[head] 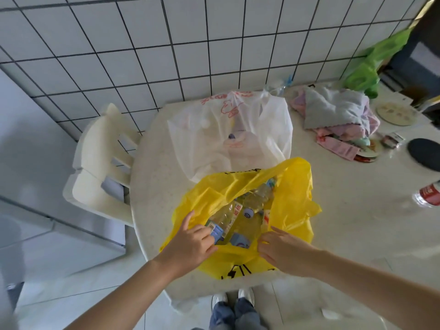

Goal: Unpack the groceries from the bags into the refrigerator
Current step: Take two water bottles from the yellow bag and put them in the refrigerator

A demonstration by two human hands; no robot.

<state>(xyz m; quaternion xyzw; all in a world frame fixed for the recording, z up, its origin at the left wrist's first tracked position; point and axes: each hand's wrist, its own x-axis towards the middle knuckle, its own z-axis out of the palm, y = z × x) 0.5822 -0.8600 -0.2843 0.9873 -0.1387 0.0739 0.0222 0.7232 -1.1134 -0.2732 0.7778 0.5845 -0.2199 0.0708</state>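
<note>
A yellow plastic bag (292, 198) lies open on the near edge of a round white table (345, 225). Several clear water bottles (254, 201) with blue and red labels lie inside it. My left hand (190, 244) reaches into the bag's left side, and its fingers close on the labelled end of one bottle (220, 225). My right hand (283, 248) pinches the bag's near right rim and holds the mouth apart. Behind the yellow bag sits a white plastic bag (228, 134) with red print, with something pale inside.
A white plastic chair (102, 163) stands left of the table by the tiled wall. On the table's far right lie a heap of cloths (338, 117), a green bag (366, 67), a dark round mat (426, 153) and a red-labelled bottle (428, 194). My feet are below the table's edge.
</note>
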